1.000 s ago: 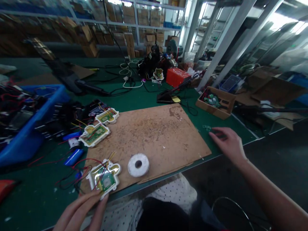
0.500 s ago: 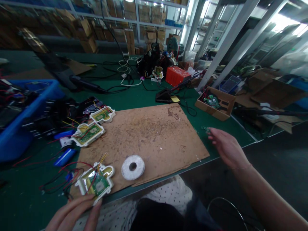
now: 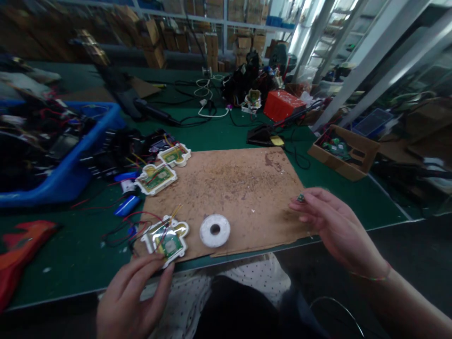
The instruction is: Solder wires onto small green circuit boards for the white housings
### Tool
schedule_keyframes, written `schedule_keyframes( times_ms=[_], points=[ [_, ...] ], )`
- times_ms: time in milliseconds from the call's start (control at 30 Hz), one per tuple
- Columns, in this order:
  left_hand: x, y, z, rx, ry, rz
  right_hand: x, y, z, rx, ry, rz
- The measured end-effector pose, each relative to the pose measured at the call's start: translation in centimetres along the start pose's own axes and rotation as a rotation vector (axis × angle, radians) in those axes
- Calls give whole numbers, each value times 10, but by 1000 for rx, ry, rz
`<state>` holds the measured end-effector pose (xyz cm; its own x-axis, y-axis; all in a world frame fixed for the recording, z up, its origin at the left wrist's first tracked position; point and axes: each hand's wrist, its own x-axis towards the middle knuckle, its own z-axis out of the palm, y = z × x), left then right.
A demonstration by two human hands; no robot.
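My left hand [image 3: 136,287] pinches the lower edge of a white plastic housing [image 3: 185,227] with a green circuit board inside, at the cardboard's near left corner. Red, black and yellow wires trail from this housing. In my right hand [image 3: 332,221], thumb and fingers are closed on a small green circuit board [image 3: 301,197], above the cardboard's right edge. A white spool [image 3: 214,230] with a dark centre hole lies flat just right of the housing. Two similar housings, a nearer one [image 3: 157,179] and a farther one [image 3: 174,155], rest along the cardboard's left edge.
The stained cardboard sheet [image 3: 233,188] covers the middle of the green table. Leftward are a blue bin [image 3: 67,174] of wired parts, blue cylinders [image 3: 127,205] and a red-orange tool [image 3: 24,254]. Beyond stand a soldering-iron stand [image 3: 259,135], a red box [image 3: 282,106] and a carton of boards [image 3: 335,165].
My right hand has brought the small circuit board leftward from over the green table to above the cardboard's edge. The view has turned left. My left hand stays on the housing.
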<state>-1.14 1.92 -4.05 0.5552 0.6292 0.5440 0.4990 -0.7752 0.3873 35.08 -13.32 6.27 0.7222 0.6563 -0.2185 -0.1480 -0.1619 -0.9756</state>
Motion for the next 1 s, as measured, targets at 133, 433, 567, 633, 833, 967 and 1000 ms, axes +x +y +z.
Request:
schedule_keyframes(
  times_ms=[133,433,567,633,833,967,1000],
  points=[
    [12,23,-10,78,78,35,-7,2,30,-231,-136,-180],
    [-3,67,-2,-138,107,127,-13,-8,105,-558,-623,-378],
    [-10,71,5,-194,49,97,-4,-10,119,-716,-726,-529],
    [-13,69,6,-193,53,71,0,-10,123,-777,-762,-619],
    [-18,62,3,-183,75,9,9,-4,130,-851,-729,-682],
    [-16,60,3,-174,74,3,12,-1,132,-826,-710,-666],
    [-16,60,3,-173,69,3,12,-1,132,-811,-702,-649]
  ],
)
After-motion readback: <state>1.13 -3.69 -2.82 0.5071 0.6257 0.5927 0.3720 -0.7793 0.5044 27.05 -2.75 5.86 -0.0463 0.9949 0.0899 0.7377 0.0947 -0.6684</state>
